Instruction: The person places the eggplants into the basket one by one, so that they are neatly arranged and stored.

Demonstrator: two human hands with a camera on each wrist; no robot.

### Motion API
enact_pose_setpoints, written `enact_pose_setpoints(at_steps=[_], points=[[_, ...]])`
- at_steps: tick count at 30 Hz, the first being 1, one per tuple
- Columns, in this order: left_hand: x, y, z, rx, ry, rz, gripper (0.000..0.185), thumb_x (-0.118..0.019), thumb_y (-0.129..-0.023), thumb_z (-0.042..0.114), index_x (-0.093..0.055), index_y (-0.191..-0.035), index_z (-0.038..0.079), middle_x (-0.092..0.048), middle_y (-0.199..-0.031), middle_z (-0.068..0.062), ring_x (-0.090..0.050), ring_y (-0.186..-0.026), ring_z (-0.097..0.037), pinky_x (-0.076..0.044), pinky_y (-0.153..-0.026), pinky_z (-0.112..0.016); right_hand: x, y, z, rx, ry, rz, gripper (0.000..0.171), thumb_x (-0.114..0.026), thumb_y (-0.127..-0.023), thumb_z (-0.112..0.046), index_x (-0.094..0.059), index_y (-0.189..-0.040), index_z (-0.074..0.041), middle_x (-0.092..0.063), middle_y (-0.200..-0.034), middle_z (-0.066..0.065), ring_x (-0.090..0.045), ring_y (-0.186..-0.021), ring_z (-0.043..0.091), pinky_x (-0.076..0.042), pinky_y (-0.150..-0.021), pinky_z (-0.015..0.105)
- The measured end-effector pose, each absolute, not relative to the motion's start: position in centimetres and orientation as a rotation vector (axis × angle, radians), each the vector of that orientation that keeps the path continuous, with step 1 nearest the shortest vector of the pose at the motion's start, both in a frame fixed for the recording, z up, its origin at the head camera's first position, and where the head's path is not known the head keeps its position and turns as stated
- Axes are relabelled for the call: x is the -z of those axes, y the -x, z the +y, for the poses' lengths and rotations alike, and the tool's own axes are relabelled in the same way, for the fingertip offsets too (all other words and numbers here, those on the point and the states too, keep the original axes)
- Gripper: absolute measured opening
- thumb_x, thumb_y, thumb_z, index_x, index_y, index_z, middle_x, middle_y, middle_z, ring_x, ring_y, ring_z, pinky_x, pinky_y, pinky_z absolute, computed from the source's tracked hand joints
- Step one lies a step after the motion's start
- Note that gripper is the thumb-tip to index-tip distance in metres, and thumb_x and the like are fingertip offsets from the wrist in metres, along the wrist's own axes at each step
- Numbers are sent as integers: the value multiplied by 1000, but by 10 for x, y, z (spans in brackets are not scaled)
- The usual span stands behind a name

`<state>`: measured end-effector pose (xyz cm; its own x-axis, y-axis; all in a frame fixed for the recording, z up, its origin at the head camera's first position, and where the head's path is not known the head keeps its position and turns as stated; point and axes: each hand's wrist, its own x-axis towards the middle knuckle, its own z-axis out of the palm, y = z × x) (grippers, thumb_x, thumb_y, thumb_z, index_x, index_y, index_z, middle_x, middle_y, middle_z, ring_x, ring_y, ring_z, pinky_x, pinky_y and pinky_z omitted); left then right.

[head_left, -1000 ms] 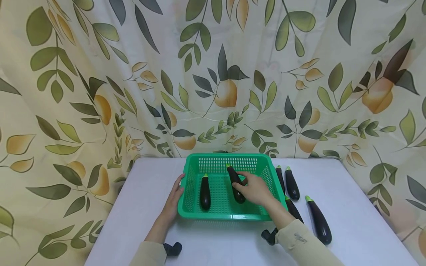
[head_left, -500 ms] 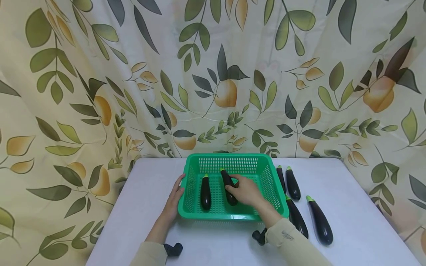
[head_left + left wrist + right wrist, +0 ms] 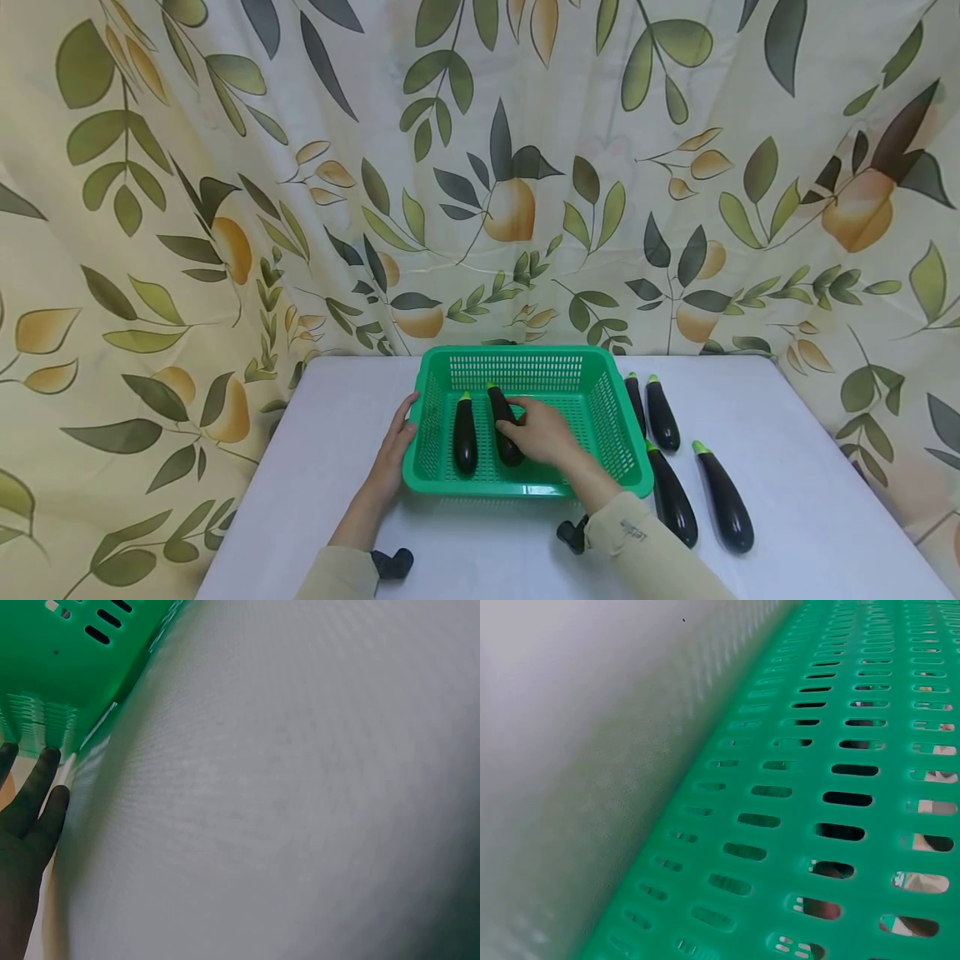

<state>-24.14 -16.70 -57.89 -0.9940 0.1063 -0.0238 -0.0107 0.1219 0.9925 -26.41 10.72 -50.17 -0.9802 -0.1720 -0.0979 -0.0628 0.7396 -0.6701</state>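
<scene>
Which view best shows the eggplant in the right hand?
The head view, from above: only the right hand covers part of the eggplant. The left wrist view shows none I can make out. In the right wrist view the green basket intervenes; dark patches through its slots can't be identified.

A flat white counter (image 3: 345,417) carries a rectangular green plastic basket (image 3: 517,490) with slotted sides, set close to the far edge. To the basket's right, four glossy, purple-black, elongated eggplants (image 3: 725,500) with bright green caps lie directly on the white surface, all with caps toward the far edge. Two lie farther back, near each other, one just beside the basket wall; two lie nearer the front, slanted, a little apart.
</scene>
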Motion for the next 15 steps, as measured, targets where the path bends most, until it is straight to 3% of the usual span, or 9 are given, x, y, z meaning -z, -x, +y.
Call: enact_pose_setpoints(at_steps=[7, 15], points=[[579, 240, -167, -2021, -106, 2279, 45, -29, -110, 51, -26, -155, 60, -18, -174, 5, -13, -161, -35, -11, -121, -75, 505, 264, 106, 1002, 228, 2797, 55, -69, -99, -39, -59, -145, -10, -72, -122, 15, -68, -107, 28, -57, -84, 48], [577, 240, -168, -2027, -106, 2275, 45, -30, -111, 50, -26, -155, 60, -19, -173, 6, -15, -161, -34, -12, -121, -74, 502, 263, 106, 1027, 267, 2779, 53, -69, -99, -34, -60, -144, -9, -71, -122, 16, -68, -105, 28, -57, -80, 45]])
